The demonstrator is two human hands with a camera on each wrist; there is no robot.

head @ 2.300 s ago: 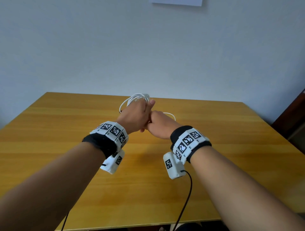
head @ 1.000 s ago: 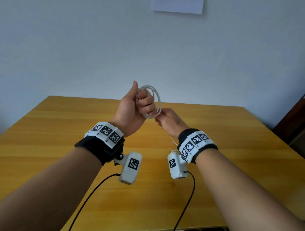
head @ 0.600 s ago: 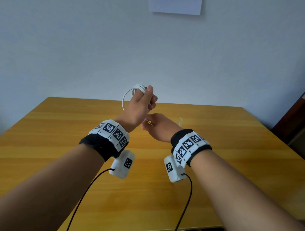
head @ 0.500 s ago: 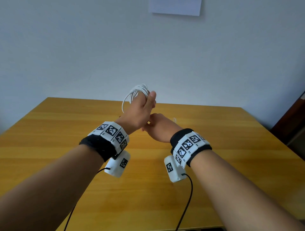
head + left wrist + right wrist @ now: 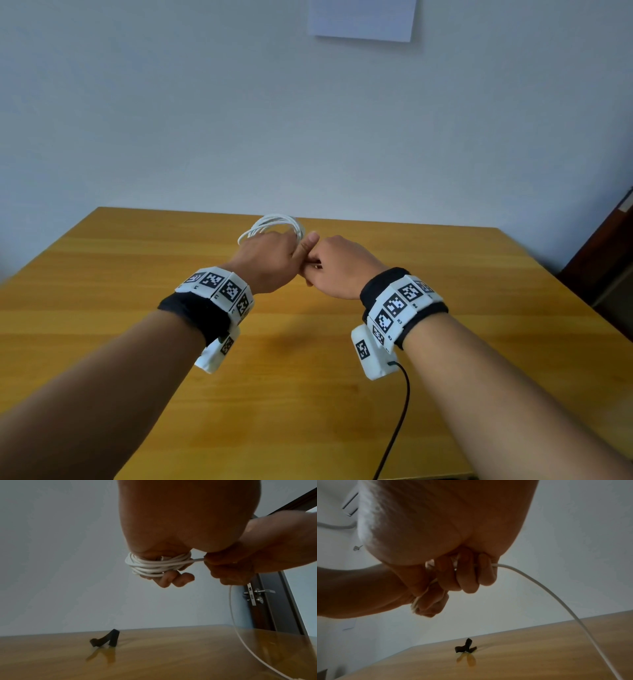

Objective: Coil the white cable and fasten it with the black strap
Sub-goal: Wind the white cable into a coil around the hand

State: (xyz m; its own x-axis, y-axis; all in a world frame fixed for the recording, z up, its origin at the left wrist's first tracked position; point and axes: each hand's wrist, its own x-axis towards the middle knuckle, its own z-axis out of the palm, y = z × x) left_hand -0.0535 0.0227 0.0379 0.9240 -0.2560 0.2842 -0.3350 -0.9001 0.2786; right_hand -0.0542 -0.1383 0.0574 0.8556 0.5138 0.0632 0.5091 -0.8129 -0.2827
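The white cable (image 5: 274, 224) (image 5: 154, 566) is wound in several loops around the fingers of my left hand (image 5: 270, 260) (image 5: 164, 572), held above the wooden table (image 5: 308, 394). My right hand (image 5: 337, 265) (image 5: 464, 574) touches the left one and grips the cable's free length (image 5: 556, 601), which runs from its fist down to the table (image 5: 240, 635). The black strap (image 5: 107, 638) (image 5: 465, 647) lies bent on the table beyond the hands; the head view hides it behind them.
A dark door with a metal handle (image 5: 262, 592) stands at the right. A white sheet of paper (image 5: 361, 19) hangs on the wall behind the table. Black sensor cords (image 5: 394, 421) trail from my wrists toward the near edge.
Both hands have come down closer to the table and met again. The left hand turned over from thumb-up to knuckles-up, with another turn of cable laid around its fingers.
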